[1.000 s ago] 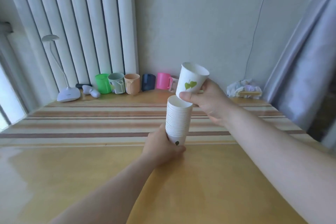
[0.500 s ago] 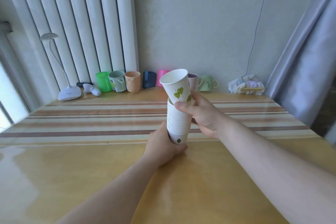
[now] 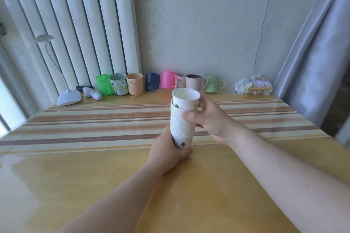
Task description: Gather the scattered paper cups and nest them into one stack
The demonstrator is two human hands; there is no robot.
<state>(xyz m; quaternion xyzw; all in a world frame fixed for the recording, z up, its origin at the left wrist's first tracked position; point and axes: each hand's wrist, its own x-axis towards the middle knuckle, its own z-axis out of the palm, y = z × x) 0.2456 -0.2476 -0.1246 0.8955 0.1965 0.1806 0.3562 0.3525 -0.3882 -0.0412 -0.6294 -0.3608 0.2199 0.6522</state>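
Note:
A tall stack of white paper cups [image 3: 181,125] with green leaf prints stands held above the table, near the middle of the view. My left hand [image 3: 166,154] grips its bottom cup from below and behind. The top cup [image 3: 186,98] sits partly nested in the stack, its rim sticking up a little. My right hand [image 3: 209,119] wraps the upper part of the stack from the right, thumb on the front of the rims and fingers behind the top cup. No loose paper cups show on the table.
A row of coloured plastic mugs [image 3: 135,83] lines the far edge by the wall. A white desk lamp [image 3: 68,97] stands at far left, a crumpled bag [image 3: 252,86] at far right. The wooden table [image 3: 94,185] has a striped runner; a curtain [image 3: 318,62] hangs right.
My right hand brought the single cup down from above the stack and pushed it into the top. It now sits nearly nested. My left hand kept holding the stack's base.

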